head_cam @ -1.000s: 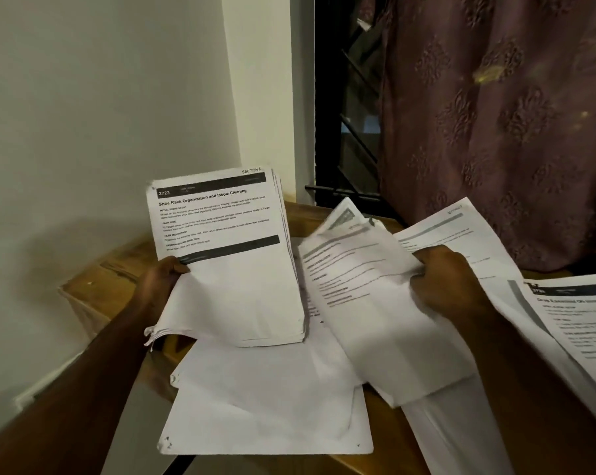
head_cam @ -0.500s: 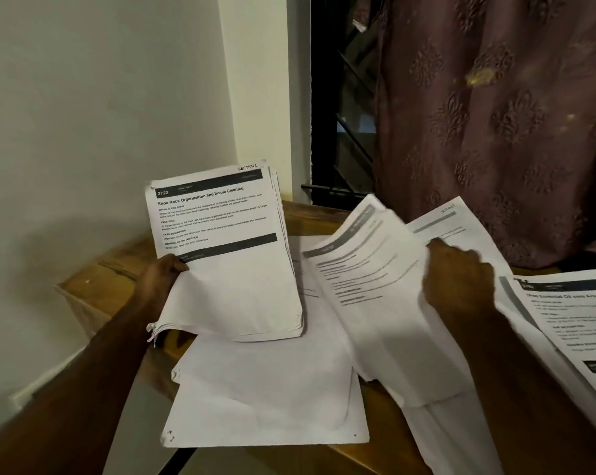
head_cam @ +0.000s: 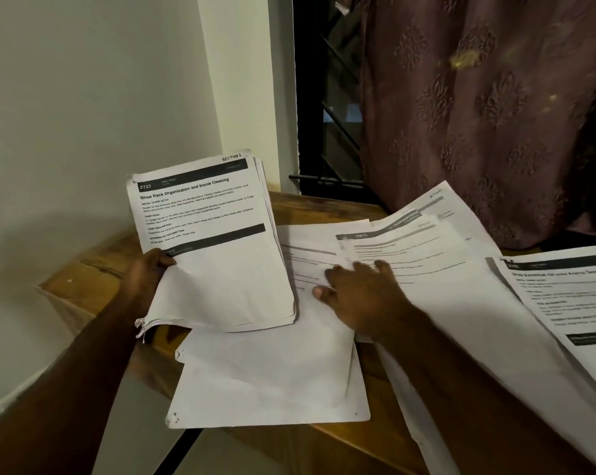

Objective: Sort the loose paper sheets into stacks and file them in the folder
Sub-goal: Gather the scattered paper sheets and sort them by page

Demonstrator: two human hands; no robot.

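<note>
A: While the sorting step runs, where do the hands sit?

B: Left hand [head_cam: 145,282] grips a thick stack [head_cam: 214,248] by its lower left edge, thumb on the top page, stack tilted up off the wooden surface [head_cam: 84,282]. Top page header reads "Shoe Rack Organization and Insole Cleaning". Right hand [head_cam: 361,296] lies flat, fingers spread and straight, on the loose sheets [head_cam: 426,269] fanned over the middle of the surface. It holds nothing.

A: Other paper?

B: Blank-side sheets [head_cam: 272,382] lie under the held stack and overhang the near edge. Another printed pile [head_cam: 563,303] sits at far right. No folder visible; cannot say where it is.

A: Stage?

B: Judgement: mid-sort, one stack built, much paper unsorted, filing not begun.

A: Next move?

B: Probably pinch a single sheet from the fan, read its header, match it to a stack. Needs a clean one-sheet separation; overlapping pages may lift together, and the overhanging sheets could slide off.
</note>
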